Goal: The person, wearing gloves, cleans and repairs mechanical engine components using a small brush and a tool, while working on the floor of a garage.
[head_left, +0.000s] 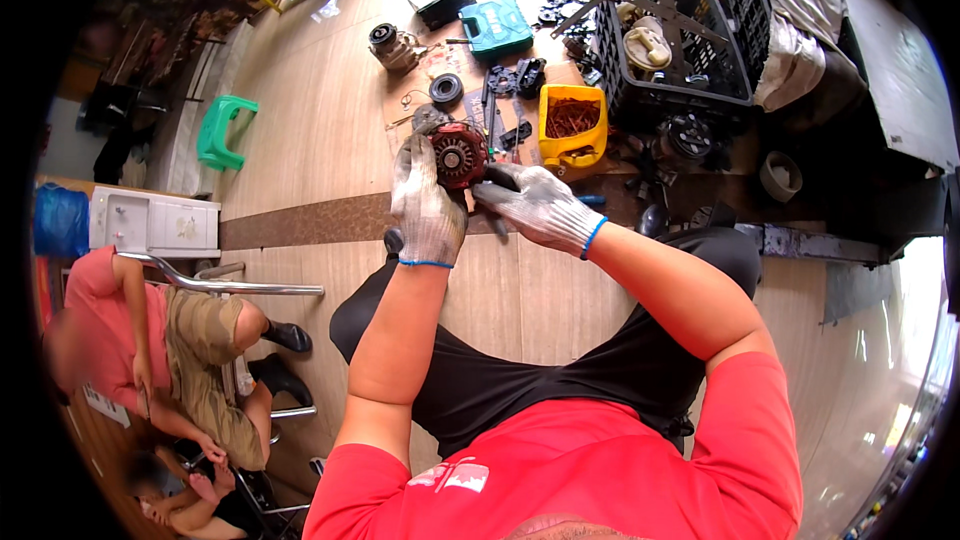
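Both my hands wear pale grey work gloves with blue cuffs. My left hand (428, 205) grips the left side of a round motor part (458, 155) with a red rim and a finned metal centre. My right hand (535, 205) is closed on the lower right of the same part, its fingertips partly hidden. Just beyond the part lie a black ring (445, 89), several dark housings (525, 77) and tools on a cardboard sheet (400, 105). A yellow container (572, 152) full of copper-coloured wire stands to the right.
A black crate (680, 90), cloths (785, 30) and a dark machine fill the right. A teal case (495, 28) and metal unit (393, 48) sit farther back. A green stool (222, 130) stands left; two people (115, 330) (185, 515) sit lower left beside chairs with metal frames.
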The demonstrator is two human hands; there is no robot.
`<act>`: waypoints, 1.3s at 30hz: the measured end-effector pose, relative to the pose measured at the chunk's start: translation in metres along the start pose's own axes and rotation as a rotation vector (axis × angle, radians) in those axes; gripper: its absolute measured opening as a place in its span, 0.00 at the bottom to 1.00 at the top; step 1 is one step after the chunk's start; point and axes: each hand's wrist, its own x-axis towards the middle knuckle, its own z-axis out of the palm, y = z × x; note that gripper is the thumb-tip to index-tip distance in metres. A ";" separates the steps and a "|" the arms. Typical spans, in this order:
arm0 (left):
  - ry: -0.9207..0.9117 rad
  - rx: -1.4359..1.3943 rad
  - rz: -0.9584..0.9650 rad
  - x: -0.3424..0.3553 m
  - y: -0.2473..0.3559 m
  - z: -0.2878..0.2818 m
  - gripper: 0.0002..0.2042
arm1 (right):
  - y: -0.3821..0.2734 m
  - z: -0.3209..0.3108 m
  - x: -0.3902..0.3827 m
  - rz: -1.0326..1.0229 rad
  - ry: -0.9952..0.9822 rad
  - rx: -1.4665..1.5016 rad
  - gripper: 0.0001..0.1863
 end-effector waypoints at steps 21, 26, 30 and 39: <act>0.238 -0.042 0.017 0.022 0.050 0.013 0.17 | -0.034 0.022 -0.150 0.282 -0.388 0.109 0.14; 0.109 -0.193 0.056 0.029 0.035 -0.006 0.14 | -0.024 -0.008 -0.243 -0.058 -0.356 -0.187 0.15; 0.093 -0.159 -0.043 0.017 0.028 -0.002 0.12 | -0.074 -0.068 -0.250 0.750 -0.636 -0.132 0.29; -0.102 1.128 0.682 0.027 -0.012 -0.035 0.27 | -0.071 -0.091 -0.077 -0.012 0.178 -0.327 0.20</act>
